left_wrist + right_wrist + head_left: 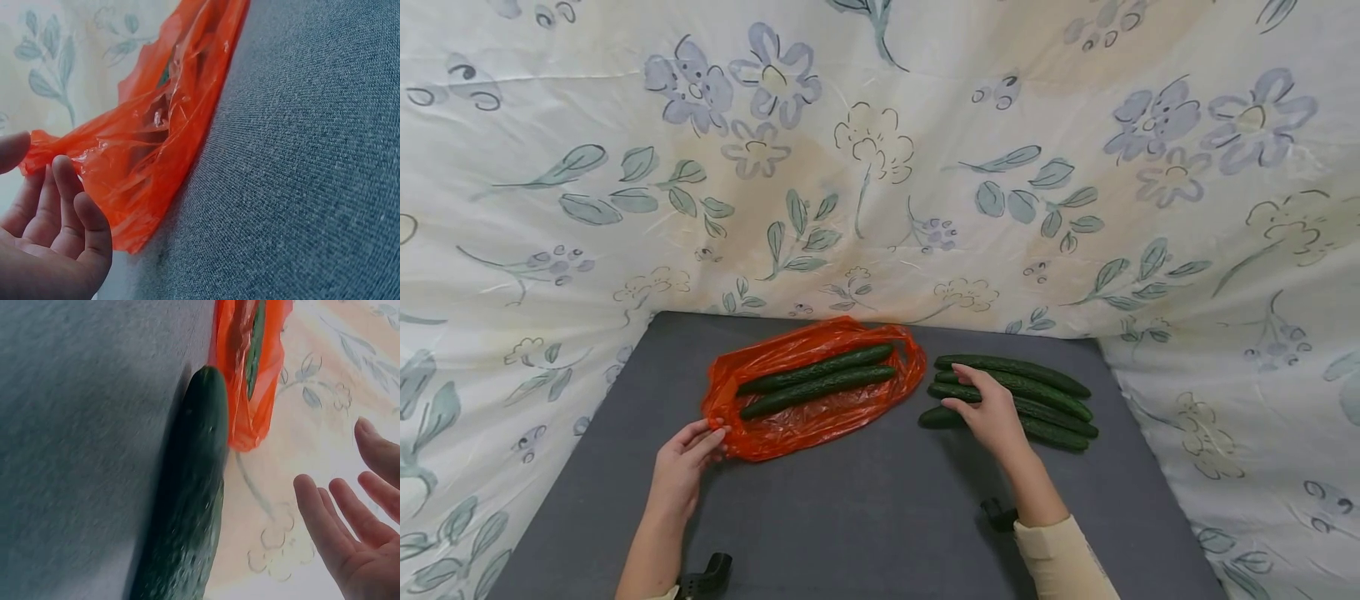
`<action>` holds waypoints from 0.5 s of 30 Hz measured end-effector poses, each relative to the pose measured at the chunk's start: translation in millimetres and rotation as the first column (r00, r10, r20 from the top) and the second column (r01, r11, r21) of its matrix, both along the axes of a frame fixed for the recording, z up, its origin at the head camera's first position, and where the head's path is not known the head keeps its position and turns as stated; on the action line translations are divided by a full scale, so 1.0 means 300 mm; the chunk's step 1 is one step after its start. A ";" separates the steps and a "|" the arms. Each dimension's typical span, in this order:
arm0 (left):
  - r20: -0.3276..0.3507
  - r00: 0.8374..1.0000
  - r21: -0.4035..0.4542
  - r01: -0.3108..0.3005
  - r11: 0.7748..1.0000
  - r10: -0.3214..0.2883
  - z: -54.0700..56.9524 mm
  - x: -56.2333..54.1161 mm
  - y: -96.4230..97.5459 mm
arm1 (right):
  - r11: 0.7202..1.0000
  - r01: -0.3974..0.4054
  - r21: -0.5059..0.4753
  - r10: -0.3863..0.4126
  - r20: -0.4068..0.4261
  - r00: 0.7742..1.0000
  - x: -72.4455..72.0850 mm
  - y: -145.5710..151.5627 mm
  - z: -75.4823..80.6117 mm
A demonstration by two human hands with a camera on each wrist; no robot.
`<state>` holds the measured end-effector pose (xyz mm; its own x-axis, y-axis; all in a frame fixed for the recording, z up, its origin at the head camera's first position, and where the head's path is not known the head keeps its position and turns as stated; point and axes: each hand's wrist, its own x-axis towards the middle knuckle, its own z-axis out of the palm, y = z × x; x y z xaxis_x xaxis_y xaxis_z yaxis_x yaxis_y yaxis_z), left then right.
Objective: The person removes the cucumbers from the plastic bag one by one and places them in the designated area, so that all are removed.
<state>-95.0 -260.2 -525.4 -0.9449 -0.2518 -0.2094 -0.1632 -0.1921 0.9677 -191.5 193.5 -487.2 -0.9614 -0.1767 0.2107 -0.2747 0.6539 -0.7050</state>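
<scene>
An orange-red plastic bag lies spread on the table at the centre left, with two dark green cucumbers side by side on it. My left hand pinches the bag's near left corner between thumb and fingertips; in the left wrist view the film is drawn up toward the fingers. Over to the right, several more cucumbers lie in a row. My right hand hovers over their left part, fingers spread and holding nothing. In the right wrist view the nearest cucumber lies apart from that hand.
The dark grey table is bordered at the back and sides by a hanging floral cloth. Black camera mounts are worn at both wrists, the left one low over the table's near part.
</scene>
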 end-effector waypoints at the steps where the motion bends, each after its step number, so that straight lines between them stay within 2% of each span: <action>1: 0.000 1.000 0.000 0.001 1.000 -0.001 -0.001 0.000 -0.001 | 1.000 -0.007 0.001 0.007 0.003 1.000 -0.005 -0.010 0.002; 6: -0.002 1.000 0.005 0.004 1.000 -0.004 -0.002 -0.001 -0.002 | 0.999 -0.039 -0.002 0.039 0.030 0.999 -0.033 -0.063 0.012; 15: -0.020 1.000 0.002 0.011 1.000 -0.011 -0.009 0.001 -0.002 | 0.995 -0.095 0.017 0.095 0.009 0.995 -0.091 -0.157 0.030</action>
